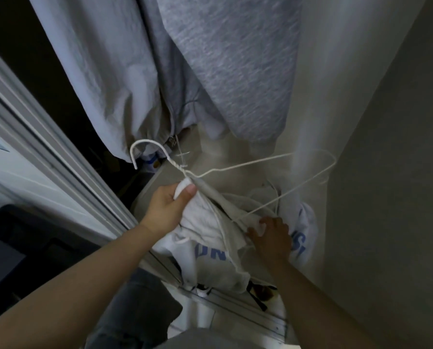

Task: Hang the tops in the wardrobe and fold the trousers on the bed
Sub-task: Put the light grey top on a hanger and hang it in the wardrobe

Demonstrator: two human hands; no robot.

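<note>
White top point(210, 238), blue lettering partly hidden in folds, is bunched below the wire hanger point(248, 170). Its fabric is pinched closed at the hanger's neck by the left hand point(167, 207); the right hand point(270, 235) is curled into cloth at the hanger's lower corner.

A pale sliding door frame point(46, 157) runs diagonally down the left side, with a dark, indistinct object point(6, 248) on the floor to its left, a metal floor track point(248, 308) at the threshold below, and a plain grey wall point(399, 172) filling the right side.
</note>
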